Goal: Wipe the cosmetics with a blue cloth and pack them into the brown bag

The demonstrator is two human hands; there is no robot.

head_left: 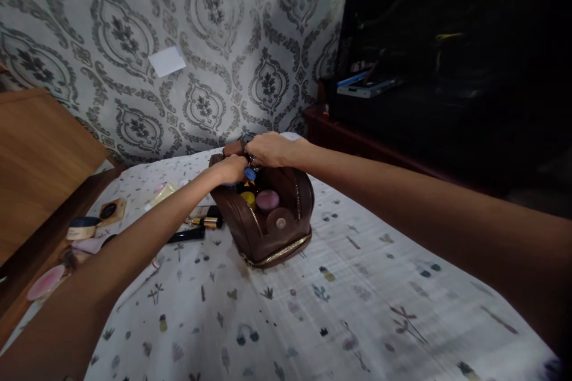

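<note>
A brown leather pouch (268,226) with a gold zip stands open on the patterned bed sheet (339,309). Inside it I see a pink round item (267,199), a yellow one (248,197) and a small blue one (249,174). My left hand (232,168) is closed at the pouch's top left rim, right by the blue item. My right hand (267,149) is closed over the pouch's top edge, beside the left hand. What the fingers pinch is hidden.
Loose cosmetics lie left of the pouch: a black and gold tube (203,222), a black tube (185,234), round compacts (83,228) and a pink disc (44,283). A wooden headboard (40,155) stands at the left. Dark furniture (402,131) sits at the right, patterned wall behind.
</note>
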